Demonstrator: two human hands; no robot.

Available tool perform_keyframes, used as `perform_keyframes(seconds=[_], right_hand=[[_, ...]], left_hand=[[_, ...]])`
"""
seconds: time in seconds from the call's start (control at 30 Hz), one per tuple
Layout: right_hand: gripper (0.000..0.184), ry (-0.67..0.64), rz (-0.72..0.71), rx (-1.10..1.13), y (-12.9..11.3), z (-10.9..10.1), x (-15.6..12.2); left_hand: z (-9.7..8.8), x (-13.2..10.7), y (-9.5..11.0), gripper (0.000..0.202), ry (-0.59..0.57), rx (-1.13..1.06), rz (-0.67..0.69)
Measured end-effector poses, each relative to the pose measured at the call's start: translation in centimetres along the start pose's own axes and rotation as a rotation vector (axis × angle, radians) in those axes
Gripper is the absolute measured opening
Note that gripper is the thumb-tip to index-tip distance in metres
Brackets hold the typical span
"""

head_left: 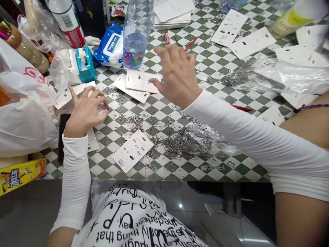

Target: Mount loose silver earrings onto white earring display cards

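Observation:
My left hand [86, 111] rests over white earring cards [61, 99] at the left, its fingers spread and bent; something clear shows near its thumb, too indistinct to name. My right hand [178, 73] reaches out over the middle of the table, thumb apart and fingers loosely bent, with nothing visible in it. Two overlapping earring cards [140, 82] lie just left of that hand. Nearer to me is another earring card [133, 151] with small earrings fixed on it. Beside it spread a heap of silver earring pieces [185, 140] and a loose pile of small metal parts [136, 120].
A water bottle [136, 44], a blue wipes pack [109, 46] and a teal tape dispenser [86, 65] stand behind. White plastic bags [25, 116] and a phone [61, 137] flank my left arm. Clear bags [282, 73] and a person's arm [308, 123] are at right.

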State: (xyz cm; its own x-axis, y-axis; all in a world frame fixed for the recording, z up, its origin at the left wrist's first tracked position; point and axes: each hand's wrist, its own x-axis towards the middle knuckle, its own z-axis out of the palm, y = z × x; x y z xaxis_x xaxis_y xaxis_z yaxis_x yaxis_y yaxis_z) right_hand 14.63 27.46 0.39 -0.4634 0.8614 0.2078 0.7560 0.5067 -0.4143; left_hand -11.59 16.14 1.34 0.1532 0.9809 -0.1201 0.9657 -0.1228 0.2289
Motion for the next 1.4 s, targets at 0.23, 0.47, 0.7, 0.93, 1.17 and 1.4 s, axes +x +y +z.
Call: perform_keyframes(seconds=[0.23, 0.47, 0.7, 0.93, 1.17, 1.4], right_hand=[[0.025, -0.372, -0.535, 0.319, -3.9, 4.5, -0.4], [0.019, -0.439, -0.429, 0.544, -5.2, 7.6, -0.1], [0.01, -0.352, -0.416, 0.437, -6.5, 9.0, -0.9], [0.007, -0.486, -0.449, 0.368, -5.5, 7.1, -0.3], [0.01, -0.385, -0.398, 0.531, -7.1, 8.8, -0.9], [0.005, -0.386, -0.47, 0.356, -7.1, 8.9, -1.7]], left_hand=[[0.2, -0.1, -0.9, 0.015, -0.031, 0.016, -0.002], [0.0, -0.2, -0.8, 0.012, 0.028, -0.008, 0.025], [0.0, -0.2, -0.8, 0.012, 0.024, -0.015, 0.007], [-0.4, -0.4, -0.4, 0.013, 0.007, -0.015, -0.014], [-0.3, -0.4, -0.6, 0.016, 0.012, 0.003, -0.028], [-0.6, -0.5, -0.4, 0.01, 0.043, -0.009, -0.009]])
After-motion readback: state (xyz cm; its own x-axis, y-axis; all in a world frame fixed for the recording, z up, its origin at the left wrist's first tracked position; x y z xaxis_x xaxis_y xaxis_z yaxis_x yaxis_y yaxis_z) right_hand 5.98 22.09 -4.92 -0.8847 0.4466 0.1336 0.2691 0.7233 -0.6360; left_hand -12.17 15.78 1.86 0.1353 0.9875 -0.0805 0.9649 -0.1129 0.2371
